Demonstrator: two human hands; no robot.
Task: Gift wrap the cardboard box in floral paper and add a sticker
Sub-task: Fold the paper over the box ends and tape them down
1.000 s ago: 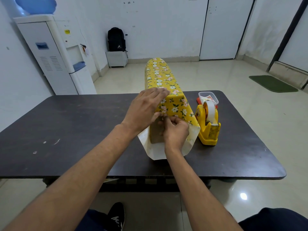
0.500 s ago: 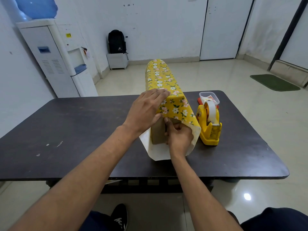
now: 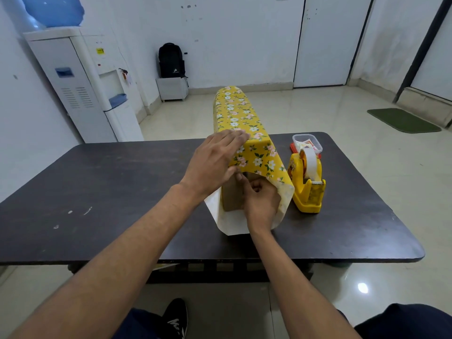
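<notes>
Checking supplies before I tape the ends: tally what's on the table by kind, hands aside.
Cardboard box: 1
Floral paper sheet: 1
Tape dispenser: 1
Clear plastic container: 1
Red-orange item beside the container, too hidden to identify: 1
Total: 5

Reaching forward with both bare arms, laying the left hand [image 3: 212,165] flat with fingers straight and together, curling the fingers of the right hand [image 3: 260,204] just beneath it.
</notes>
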